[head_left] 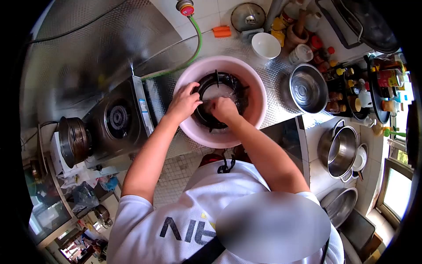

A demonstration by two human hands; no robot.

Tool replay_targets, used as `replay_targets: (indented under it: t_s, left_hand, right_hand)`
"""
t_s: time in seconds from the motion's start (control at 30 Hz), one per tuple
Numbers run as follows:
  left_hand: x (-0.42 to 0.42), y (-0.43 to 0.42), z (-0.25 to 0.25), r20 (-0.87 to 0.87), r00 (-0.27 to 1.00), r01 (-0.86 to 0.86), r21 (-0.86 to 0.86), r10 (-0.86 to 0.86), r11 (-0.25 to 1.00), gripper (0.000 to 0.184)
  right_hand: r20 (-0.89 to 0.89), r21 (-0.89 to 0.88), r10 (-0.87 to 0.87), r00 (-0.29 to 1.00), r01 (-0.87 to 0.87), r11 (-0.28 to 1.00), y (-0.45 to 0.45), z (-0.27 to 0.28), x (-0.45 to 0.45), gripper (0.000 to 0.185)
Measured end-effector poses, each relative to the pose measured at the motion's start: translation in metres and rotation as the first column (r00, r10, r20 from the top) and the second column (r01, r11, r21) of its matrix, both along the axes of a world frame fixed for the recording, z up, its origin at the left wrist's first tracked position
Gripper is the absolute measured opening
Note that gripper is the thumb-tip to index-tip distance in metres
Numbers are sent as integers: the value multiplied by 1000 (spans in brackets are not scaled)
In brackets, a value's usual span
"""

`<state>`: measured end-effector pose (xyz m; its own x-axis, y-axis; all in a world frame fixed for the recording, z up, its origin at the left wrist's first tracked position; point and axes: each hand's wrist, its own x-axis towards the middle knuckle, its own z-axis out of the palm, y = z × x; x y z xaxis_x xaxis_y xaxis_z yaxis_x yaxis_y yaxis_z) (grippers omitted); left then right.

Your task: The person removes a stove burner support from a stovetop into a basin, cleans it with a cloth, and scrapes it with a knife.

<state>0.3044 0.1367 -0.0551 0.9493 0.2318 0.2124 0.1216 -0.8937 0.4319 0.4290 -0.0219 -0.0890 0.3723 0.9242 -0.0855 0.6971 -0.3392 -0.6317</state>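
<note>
A black ring-shaped stove pan support (203, 118) with upright prongs lies inside a pink plastic basin (258, 121), which seems to hold some water. My left hand (183, 104) reaches over the basin's left side, its fingers closed on the ring's left part. Bent into a fist, my right hand (225, 109) presses near the ring's middle. Whatever its fingers hold is hidden beneath them.
A gas stove (118, 119) is to the left of the basin. On the right are a white bowl (266, 45), a steel bowl (308, 88) and several bottles. A green hose (198, 42) runs behind. Pots (338, 147) stand at the far right.
</note>
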Motion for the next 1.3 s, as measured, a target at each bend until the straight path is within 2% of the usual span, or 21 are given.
replay_targets:
  t_s: [0.03, 0.07, 0.13, 0.2, 0.23, 0.27, 0.33, 0.43, 0.53, 0.57, 0.67, 0.7, 0.73, 0.8, 0.83, 0.93, 0.97, 1.07, 1.17, 1.27, 1.3]
  left_hand:
    - [2, 0, 4, -8, 1000, 21, 131, -20, 991, 17]
    - [2, 0, 7, -23, 999, 42, 257, -38, 965, 16]
    - [2, 0, 6, -131, 991, 71, 279, -35, 958, 11]
    - [2, 3, -3, -174, 984, 98, 300, -46, 949, 9]
    - [2, 3, -3, -203, 979, 85, 285, -27, 955, 10]
    - [3, 5, -2, -203, 978, 102, 247, -51, 964, 10]
    - [1, 10, 1, -204, 974, 136, 169, -100, 976, 15]
    - [-2, 10, -2, -131, 990, 57, 68, -48, 996, 15]
    - [-4, 11, -3, -124, 990, 80, 77, -70, 994, 18]
    - [-3, 11, -4, -119, 991, 78, 75, -68, 994, 18]
    - [-3, 9, -3, -117, 992, 61, 48, -55, 997, 19]
    - [-2, 10, -2, -124, 991, 54, 25, -51, 998, 19]
    - [-1, 12, -2, -130, 990, 49, 4, -48, 999, 19]
    - [-1, 16, -5, -160, 985, 64, -18, -66, 998, 20]
    - [-3, 18, -7, -176, 982, 68, -27, -72, 997, 20]
    - [-6, 13, -11, -190, 980, 69, 64, -56, 996, 22]
    - [-6, 13, -11, -175, 983, 72, 59, -60, 996, 22]
    - [-8, 13, -8, -148, 986, 89, 52, -80, 995, 22]
    - [-9, 14, -10, -158, 985, 73, 25, -68, 997, 16]
    - [-7, 13, -11, -164, 984, 70, 36, -63, 997, 12]
    - [-8, 13, -12, -185, 982, 51, 43, -42, 998, 13]
  right_hand:
    - [-13, -21, -119, 993, 119, 993, 1, 0, -3, 25]
    - [-35, 32, -158, 987, 159, 987, 0, -1, -5, 24]
    - [-84, 140, -224, 971, 234, 962, 0, 0, -8, 22]
    - [-53, 344, -143, 988, 153, 926, 5, -23, -7, 20]
    - [84, 388, -15, 996, -19, 921, 8, -2, -10, 17]
    - [-123, 377, 83, 989, -31, 926, 2, 20, -16, 15]
    - [-192, 274, -188, 963, 237, 932, 7, 19, -41, 13]
    - [-233, 326, -242, 942, 310, 893, 15, 2, -62, 12]
    - [-108, 282, 71, 992, -38, 959, -4, -1, -48, 14]
    - [-57, 321, 218, 974, -189, 928, -13, 4, -37, 11]
    - [103, 282, 518, 849, -524, 804, -12, 12, -24, 10]
    - [108, 280, 413, 904, -426, 860, -7, 15, -30, 11]
    - [51, 319, 216, 975, -221, 922, 3, 12, -41, 11]
    - [-82, 355, -192, 978, 209, 911, 20, 5, -62, 12]
    - [-50, 375, -192, 980, 197, 906, 22, 2, -69, 13]
    - [141, 306, 120, 983, -158, 939, 5, -1, -62, 14]
    - [126, 131, 218, 968, -234, 963, 0, -10, -62, 13]
    - [216, 62, 426, 879, -448, 892, -11, -7, -56, 13]
    - [156, 179, 86, 984, -114, 977, 4, -3, -66, 13]
    - [23, 240, -152, 988, 142, 960, 22, -3, -70, 13]
    - [21, 290, -91, 996, 81, 954, 23, -6, -67, 11]
